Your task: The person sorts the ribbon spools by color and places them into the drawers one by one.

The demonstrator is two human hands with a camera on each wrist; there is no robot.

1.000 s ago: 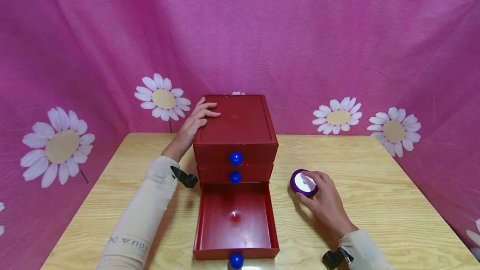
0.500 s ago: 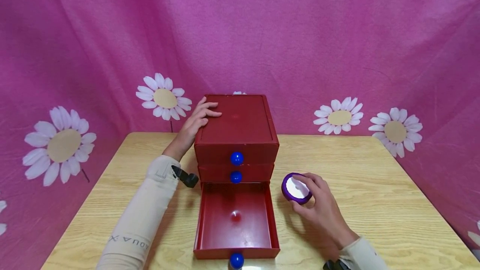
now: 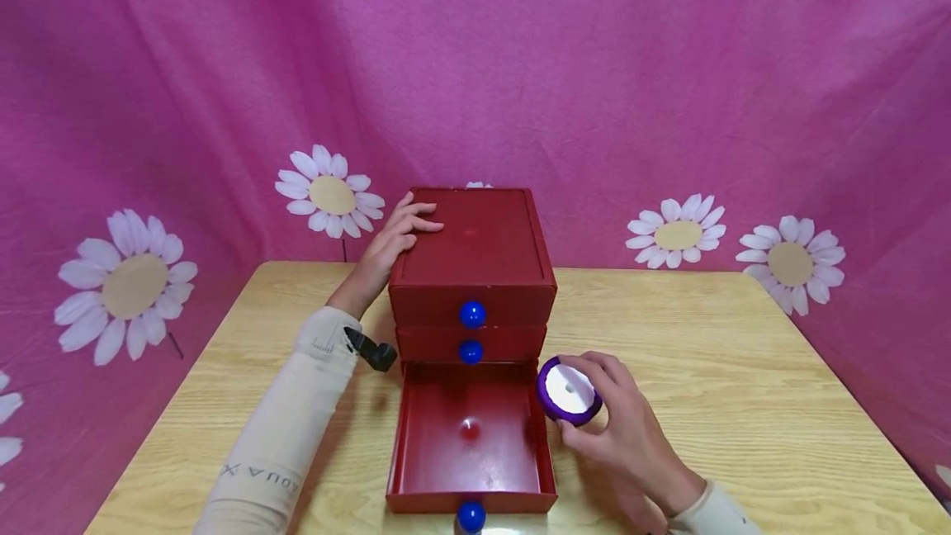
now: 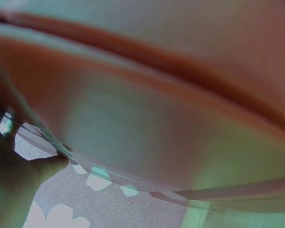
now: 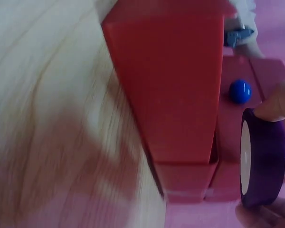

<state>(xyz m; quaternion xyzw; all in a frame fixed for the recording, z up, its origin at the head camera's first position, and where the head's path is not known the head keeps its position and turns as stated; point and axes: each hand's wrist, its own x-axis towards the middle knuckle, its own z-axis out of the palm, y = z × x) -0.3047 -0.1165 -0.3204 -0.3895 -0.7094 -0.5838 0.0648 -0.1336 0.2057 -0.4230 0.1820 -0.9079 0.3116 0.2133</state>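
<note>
A red chest of drawers [image 3: 471, 238] stands mid-table, its bottom drawer [image 3: 471, 436] pulled out and bare inside, while the upper two are in. My left hand [image 3: 386, 250] rests on the chest's left top edge, fingers spread over the top; in the left wrist view the thumb [image 4: 50, 166] lies along its side. Between thumb and fingers, my right hand [image 3: 624, 423] pinches a roll of purple ribbon [image 3: 548, 403] with a white core, just right of the open drawer. In the right wrist view the ribbon roll [image 5: 266, 161] is edge-on, beside the drawer's side wall [image 5: 171, 95].
Blue round knobs [image 3: 471, 314] stick out from the drawer fronts. The wooden table [image 3: 706, 370] extends on both sides of the chest. Behind hangs a pink cloth [image 3: 475, 64] with white daisies, close to the chest's back.
My right hand has carried the ribbon roll leftward and nearer to me, from the tabletop's right side to the drawer's right edge. The left hand stays on the chest.
</note>
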